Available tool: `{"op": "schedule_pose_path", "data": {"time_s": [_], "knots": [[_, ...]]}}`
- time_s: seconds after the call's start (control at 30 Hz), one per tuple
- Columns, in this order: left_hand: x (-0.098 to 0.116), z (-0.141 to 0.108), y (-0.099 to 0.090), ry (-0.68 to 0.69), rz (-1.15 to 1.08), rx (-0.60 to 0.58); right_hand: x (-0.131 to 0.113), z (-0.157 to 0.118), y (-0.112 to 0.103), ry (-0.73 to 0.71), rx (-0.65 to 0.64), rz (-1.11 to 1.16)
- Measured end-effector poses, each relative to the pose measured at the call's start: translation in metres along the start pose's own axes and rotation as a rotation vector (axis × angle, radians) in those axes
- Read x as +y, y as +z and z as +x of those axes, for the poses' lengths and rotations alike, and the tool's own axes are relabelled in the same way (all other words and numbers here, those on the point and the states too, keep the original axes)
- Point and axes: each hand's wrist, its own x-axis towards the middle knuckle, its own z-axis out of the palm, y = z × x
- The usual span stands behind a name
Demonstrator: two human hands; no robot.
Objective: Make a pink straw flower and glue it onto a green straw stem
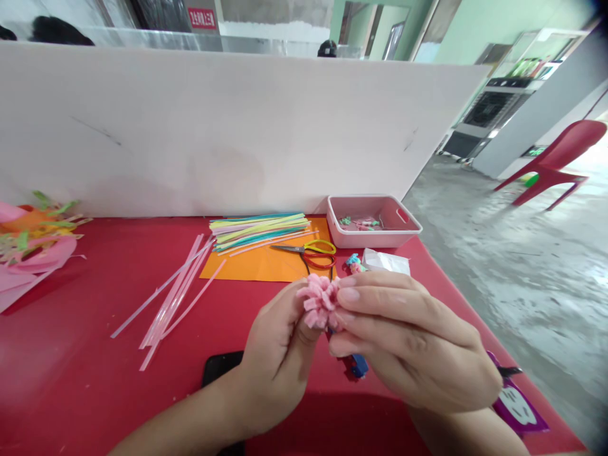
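A small pink fuzzy flower (320, 303), looking like bent pipe cleaner, is held up between both hands above the red table. My left hand (273, 354) grips it from the left and below, its thumb against the underside. From the right, my right hand (413, 339) pinches the petals with its fingertips. Just below the right fingers a blue object (359, 366) lies partly hidden. Scissors (304, 250) with yellow and red handles rest beyond the hands on an orange sheet (266, 271). Beside them is a bundle of coloured pipe cleaners (259, 231).
A pink bin (375, 237) with small pieces stands at the back right, before a white partition (228, 133). Pink clear strips (175, 297) lie left of centre. A white packet (386, 261), a black phone-like object (222, 366), a purple pouch (520, 405) and pink-orange wrapped flowers (33, 247) surround the hands.
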Motion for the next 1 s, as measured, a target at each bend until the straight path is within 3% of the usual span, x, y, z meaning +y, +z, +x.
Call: {"op": "schedule_pose_path", "data": {"time_s": [0.2, 0.43, 1.0], "knots": [[0.001, 0.0016, -0.0006, 0.055, 0.015, -0.039, 0.0023, -0.0025, -0.001, -0.062, -0.002, -0.014], [-0.0025, -0.0032, -0.0004, -0.016, -0.087, -0.018, 0.0058, 0.0021, -0.0039, -0.081, -0.021, 0.093], [-0.0064, -0.0075, -0.0041, 0.055, -0.086, -0.042, 0.0044, 0.0054, -0.0006, 0.0, -0.003, 0.161]]}}
